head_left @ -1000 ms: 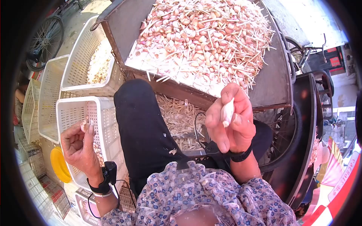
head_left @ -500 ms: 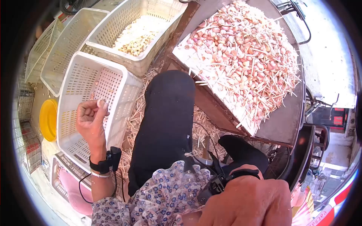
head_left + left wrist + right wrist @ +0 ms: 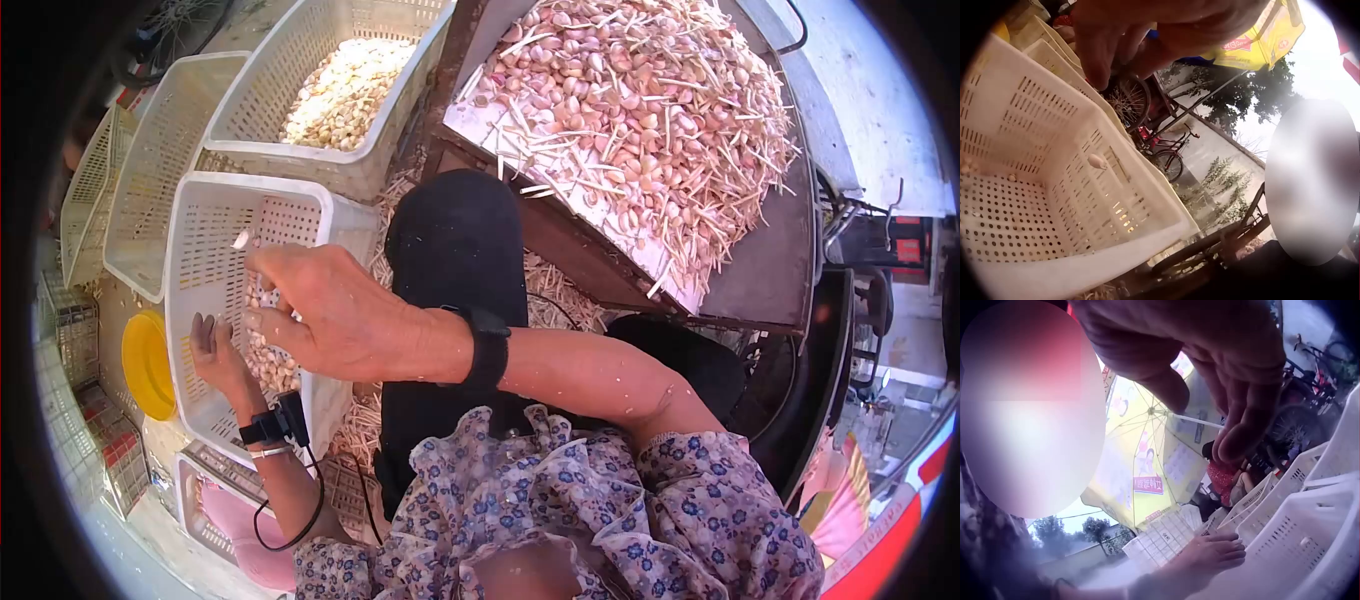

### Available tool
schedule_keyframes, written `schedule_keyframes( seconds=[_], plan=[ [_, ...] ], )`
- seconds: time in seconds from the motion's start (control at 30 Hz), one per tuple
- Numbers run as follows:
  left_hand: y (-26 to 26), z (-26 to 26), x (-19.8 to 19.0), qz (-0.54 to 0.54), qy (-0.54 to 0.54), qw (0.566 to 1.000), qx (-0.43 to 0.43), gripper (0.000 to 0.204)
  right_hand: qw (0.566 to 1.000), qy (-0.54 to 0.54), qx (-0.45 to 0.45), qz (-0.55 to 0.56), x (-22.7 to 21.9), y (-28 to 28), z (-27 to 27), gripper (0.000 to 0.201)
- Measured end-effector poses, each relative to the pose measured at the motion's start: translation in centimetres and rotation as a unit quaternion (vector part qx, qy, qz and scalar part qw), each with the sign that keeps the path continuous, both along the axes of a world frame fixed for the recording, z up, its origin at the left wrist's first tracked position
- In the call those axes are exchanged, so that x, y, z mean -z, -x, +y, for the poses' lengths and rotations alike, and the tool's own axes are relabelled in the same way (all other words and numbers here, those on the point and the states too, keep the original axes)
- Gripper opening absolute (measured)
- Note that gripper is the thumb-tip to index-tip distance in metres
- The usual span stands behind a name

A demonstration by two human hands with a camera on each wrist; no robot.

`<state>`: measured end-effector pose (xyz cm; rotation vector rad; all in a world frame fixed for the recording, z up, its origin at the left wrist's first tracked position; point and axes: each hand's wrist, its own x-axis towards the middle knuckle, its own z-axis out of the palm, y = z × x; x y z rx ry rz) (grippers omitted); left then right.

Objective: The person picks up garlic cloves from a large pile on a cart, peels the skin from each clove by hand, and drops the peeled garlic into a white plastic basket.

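A pale garlic clove (image 3: pixel 240 240) shows just beyond the right hand's fingertips, apart from them; the left wrist view has a clove (image 3: pixel 1097 161) against the basket's side, in the air or touching cannot be told. Above the white basket (image 3: pixel 325 225) is my right hand (image 3: pixel 325 310), palm down; its thumb and fingers (image 3: pixel 1241 406) stand apart with nothing between them in the right wrist view. My left hand (image 3: pixel 222 365) is nearer my body over the same basket, fingers relaxed and holding nothing visible. Garlic cloves (image 3: pixel 270 365) lie in the basket, partly hidden by the right hand.
Unpeeled cloves and dry stems (image 3: pixel 640 130) are heaped on a metal-edged cart (image 3: pixel 765 265). Behind the basket stands a crate of pale cloves (image 3: pixel 345 95), with more crates (image 3: pixel 165 170) to its left. A yellow basin (image 3: pixel 148 365) sits at the left, and my knee (image 3: pixel 455 225) between basket and cart.
My right hand, which held a pale bulb or clove a second ago, has swung left across my body to the basket and is now empty. My left fingers have loosened and dipped lower.
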<state>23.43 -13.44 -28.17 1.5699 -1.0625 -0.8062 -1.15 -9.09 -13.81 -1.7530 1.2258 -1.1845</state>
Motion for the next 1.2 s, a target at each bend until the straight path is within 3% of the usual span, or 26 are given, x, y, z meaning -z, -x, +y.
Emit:
schedule_keyframes(
  seconds=[0.03,0.13,0.23,0.3,0.37,0.43,0.6,0.63,0.7,0.83,0.97,1.0,1.1,1.17,1.2],
  plan=[
    [0.4,0.2,-0.6,0.031,0.018,0.999,0.029,0.044,0.998,0.054,0.004,-0.015,0.5,0.8,1.0,0.033],
    [5.6,0.8,-5.4,-0.001,0.043,0.996,0.076,0.029,0.989,-0.038,0.105,-0.097,-0.3,7.3,5.8,0.025],
    [13.8,3.1,-12.7,0.016,0.064,0.978,0.2,0.022,0.919,-0.129,0.354,-0.118,2.7,15.8,11.1,0.017],
    [19.5,4.9,-16.1,0.064,0.075,0.932,0.349,0.017,0.853,-0.13,0.501,-0.061,6.3,22.3,14.5,0.016],
    [25.4,6.1,-17.6,0.042,0.07,0.861,0.501,0.017,0.825,-0.097,0.546,0.106,9.6,27.8,16.8,0.017],
    [31.8,6.9,-16.2,0.044,0.033,0.79,0.61,0.019,0.822,-0.039,0.527,0.212,10.9,30.3,16.5,0.018],
    [44.7,8.8,-5.4,-0.153,0.145,0.768,0.605,0.021,0.8,-0.057,0.465,0.374,12.1,32.1,14.6,0.015],
    [45.9,9.1,-4.0,-0.194,0.191,0.766,0.582,0.019,0.795,-0.069,0.471,0.376,12.1,32.1,14.5,0.014],
    [47.6,9.4,-2.7,-0.227,0.178,0.769,0.57,0.018,0.785,-0.096,0.48,0.38,12.3,32.0,14.6,0.012],
    [49.1,10.2,-1.9,-0.265,0.209,0.763,0.551,0.016,0.795,-0.057,0.52,0.307,13.5,32.2,16.4,0.015],
    [49.7,10.7,-2.0,-0.331,0.223,0.727,0.558,0.013,0.807,-0.05,0.487,0.33,13.2,32.4,16.6,0.019],
    [49.9,10.8,-1.9,-0.323,0.236,0.723,0.563,0.012,0.82,-0.046,0.491,0.291,12.7,32.4,16.7,0.012],
    [50.1,10.9,-3.3,-0.323,0.238,0.687,0.606,0.011,0.807,0.046,0.552,0.206,13.8,32.9,17.5,0.018],
    [50.1,10.5,-3.7,-0.315,0.192,0.687,0.626,0.014,0.813,-0.072,0.573,-0.071,12.2,33.2,19.1,0.027],
    [49.9,10.4,-3.8,-0.312,0.168,0.687,0.634,0.015,0.792,-0.062,0.555,-0.248,12.2,33.7,19.9,0.025]
  ],
)
